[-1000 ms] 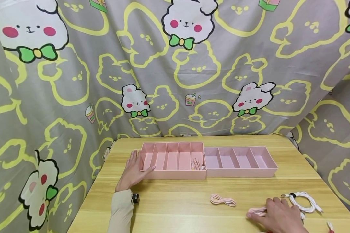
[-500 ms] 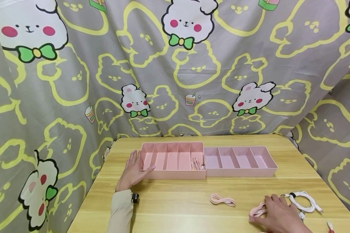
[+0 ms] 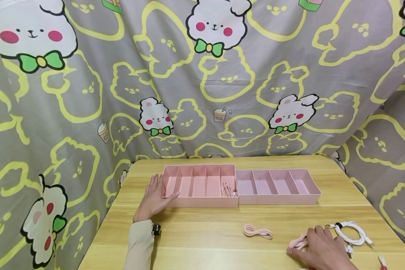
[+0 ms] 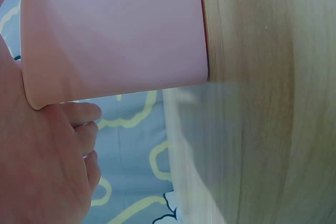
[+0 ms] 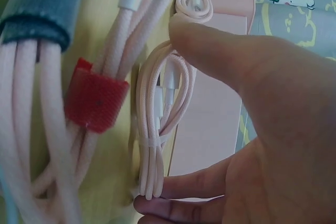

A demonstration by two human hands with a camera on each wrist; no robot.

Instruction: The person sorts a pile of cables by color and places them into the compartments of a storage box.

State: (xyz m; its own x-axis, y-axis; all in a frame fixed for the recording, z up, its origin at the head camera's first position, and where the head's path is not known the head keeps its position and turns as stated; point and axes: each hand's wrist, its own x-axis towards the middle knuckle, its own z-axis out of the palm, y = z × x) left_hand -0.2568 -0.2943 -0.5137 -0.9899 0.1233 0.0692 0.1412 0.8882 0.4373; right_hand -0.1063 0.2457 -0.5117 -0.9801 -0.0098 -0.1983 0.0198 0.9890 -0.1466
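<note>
My left hand (image 3: 153, 199) rests against the left end of a pink divided storage box (image 3: 200, 203), thumb along its front and fingers spread at the side. The left wrist view has the palm (image 4: 39, 156) right at the box's corner. At the lower right, my right hand (image 3: 325, 247) holds a bundled pink charging cable (image 3: 298, 243) between thumb and fingers. In the right wrist view that cable (image 5: 149, 129) is looped and tied with a clear band, its pale plugs inside the loop. Another pink cable (image 3: 257, 232) lies coiled on the table in front of the boxes.
A lilac divided box (image 3: 279, 199) adjoins the pink one, whose right compartment holds several thin items (image 3: 227, 189). A white coiled cable (image 3: 356, 234) lies beyond my right hand. Closer to the right wrist camera are cables with a red strap (image 5: 97, 98) and a dark strap (image 5: 44, 9).
My right hand shifts only slightly, keeping hold of the pink charging cable, which tilts a little. My left hand stays in place at the pink box.
</note>
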